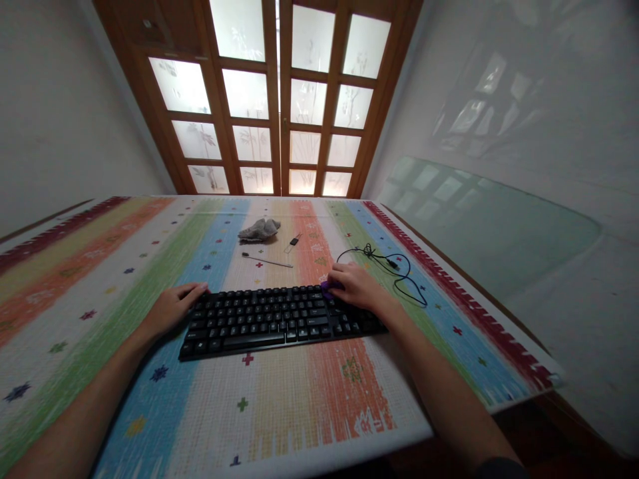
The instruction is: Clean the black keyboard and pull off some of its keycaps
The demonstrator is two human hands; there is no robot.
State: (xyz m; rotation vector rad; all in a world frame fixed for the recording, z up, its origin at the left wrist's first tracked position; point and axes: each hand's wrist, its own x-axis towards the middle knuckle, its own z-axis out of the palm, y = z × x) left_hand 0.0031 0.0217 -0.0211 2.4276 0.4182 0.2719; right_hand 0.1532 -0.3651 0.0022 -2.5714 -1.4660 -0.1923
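Note:
A black keyboard [277, 319] lies across the middle of a striped, many-coloured tablecloth [124, 279]. My left hand [174, 307] rests flat against the keyboard's left end, fingers touching its upper left corner. Over the upper right part of the keyboard sits my right hand [357, 286], its fingers closed on a small purple object [329, 286] pressed against the keys. The keyboard's black cable [399, 273] coils on the cloth just beyond my right hand.
A crumpled grey cloth [258, 229] lies farther back near the centre. Beside it are a thin stick-like tool [267, 260] and a small key-puller-like tool [294, 242]. Wooden glazed doors [279, 100] stand behind the table. The table's right edge [479, 293] borders a wall.

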